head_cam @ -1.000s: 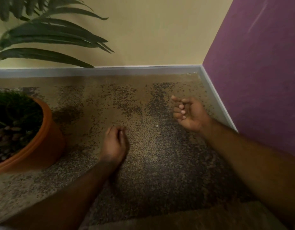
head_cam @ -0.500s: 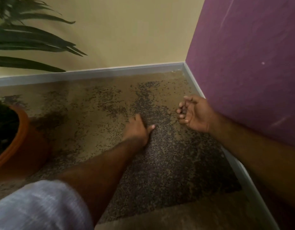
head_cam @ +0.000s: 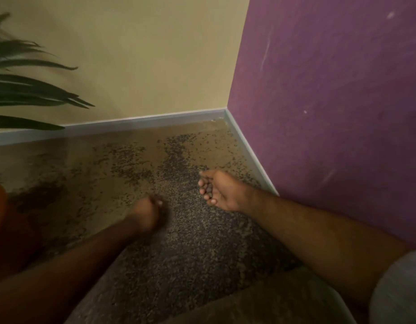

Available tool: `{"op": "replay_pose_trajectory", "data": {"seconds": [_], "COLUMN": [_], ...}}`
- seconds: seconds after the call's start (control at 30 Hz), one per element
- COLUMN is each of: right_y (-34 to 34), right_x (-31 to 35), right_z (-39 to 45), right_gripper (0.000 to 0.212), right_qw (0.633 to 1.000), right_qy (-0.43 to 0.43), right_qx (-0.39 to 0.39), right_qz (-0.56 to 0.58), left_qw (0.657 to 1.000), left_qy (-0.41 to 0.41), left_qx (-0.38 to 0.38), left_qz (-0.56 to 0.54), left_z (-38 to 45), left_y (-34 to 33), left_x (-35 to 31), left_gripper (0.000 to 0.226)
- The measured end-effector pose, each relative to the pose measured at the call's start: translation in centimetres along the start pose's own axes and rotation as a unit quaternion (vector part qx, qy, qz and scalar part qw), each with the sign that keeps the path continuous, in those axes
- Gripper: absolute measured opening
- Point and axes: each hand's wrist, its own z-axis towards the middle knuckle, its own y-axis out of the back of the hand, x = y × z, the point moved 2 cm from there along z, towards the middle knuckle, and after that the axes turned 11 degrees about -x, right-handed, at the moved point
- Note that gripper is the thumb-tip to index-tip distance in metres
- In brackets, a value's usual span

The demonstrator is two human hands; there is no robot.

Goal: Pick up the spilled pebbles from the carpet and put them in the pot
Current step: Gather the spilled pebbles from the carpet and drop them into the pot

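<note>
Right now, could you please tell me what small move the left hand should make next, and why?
Probably carry the left hand across to the right hand and drop whatever it holds there: the right hand is cupped palm-up holding pebbles, while the left, blurred, looks curled close beside it.

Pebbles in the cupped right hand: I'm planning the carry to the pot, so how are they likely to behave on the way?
The pebbles look small and rounded, lying loose in the right hand, so they would probably roll out if the palm tilts. Curled fingers wall only one side; spills seem likeliest at the open edges.
</note>
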Motion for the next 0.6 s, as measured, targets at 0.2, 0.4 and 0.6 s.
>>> {"op": "replay_pose_trajectory", "data": {"seconds": [0.2, 0.4, 0.6], "right_y": [-2.3, -7.9, -14.1], "right_x": [0.5, 0.3, 2.0], "right_z": [-2.7, -6.2, -10.6], "right_gripper": [0.037, 0.039, 0.031], "right_qw": [1.0, 0.988, 0.969], "right_qy": [0.012, 0.015, 0.026], "right_qx": [0.01, 0.074, 0.118], "right_qz": [-0.012, -0.133, -0.214], "left_qw": [0.985, 0.935, 0.864], "left_qy": [0.109, 0.227, 0.265], "left_qx": [0.077, 0.077, 0.085], "left_qz": [-0.107, -0.26, -0.42], "left_z": [-4.4, -9.5, -11.6], "left_y": [5.7, 11.7, 17.4], "left_x": [2.1, 4.9, 7.3], "left_gripper": [0.037, 0.036, 0.033]}}
